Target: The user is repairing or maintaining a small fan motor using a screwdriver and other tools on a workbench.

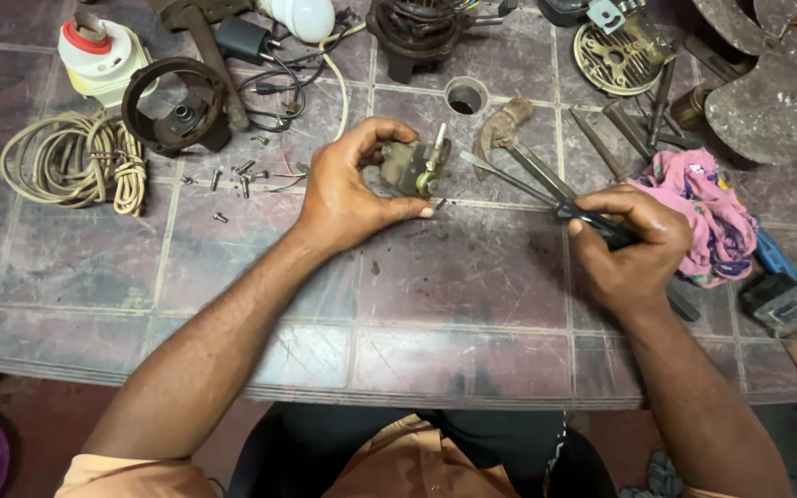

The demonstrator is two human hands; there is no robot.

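- Two bare hands work over a tiled table (pixel 472 314), seen from above.
- The left hand (pixel 348 194) is curled in a pinch: thumb below, fingers arched over the top, gripping a small grimy metal part (pixel 410 168) with a pale lever standing up from it. The part sits near the middle of the table, just above a grout line.
- The right hand (pixel 634 244) is closed around the dark handle of a screwdriver (pixel 518 183). Its thin shaft runs up and left, with the tip just right of the metal part; whether it touches the part cannot be told.
- A round dark metal housing (pixel 175 109) sits open at upper left, with a small hub visible in its hollow centre.
- Several loose screws (pixel 232 177) lie scattered between that housing and the left hand.
- A coiled beige cord (pixel 71 159) rests at far left, below a white jar with a red cap (pixel 99 55).
- A pink patterned cloth (pixel 717 207) is bunched just beside the right hand, touching its far side.
- Rusty fan blades (pixel 767 83) fill the upper right corner, with chisels and rods (pixel 615 129) lying between them and the hands.
- A hammer (pixel 791 309) lies at the right edge.
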